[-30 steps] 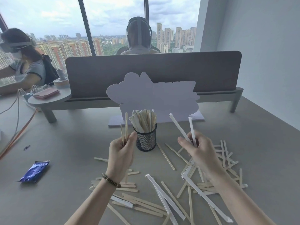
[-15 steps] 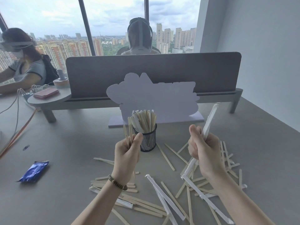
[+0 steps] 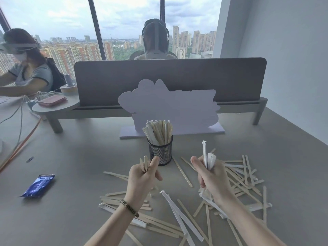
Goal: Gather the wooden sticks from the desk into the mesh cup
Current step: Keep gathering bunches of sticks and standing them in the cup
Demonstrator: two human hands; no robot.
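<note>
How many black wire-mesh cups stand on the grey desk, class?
1. The black wire-mesh cup stands upright mid-desk, before the pale cloud-shaped board, packed with sticks, just beyond the left hand. None seems hidden, though the divider blocks what lies beyond.

I see a grey desk (image 3: 85,174): mesh cup (image 3: 160,152) at centre, wooden sticks (image 3: 237,176) scattered lower centre and right, blue packet (image 3: 38,185) at left, purple cutout stand (image 3: 170,110) behind the cup.
</note>
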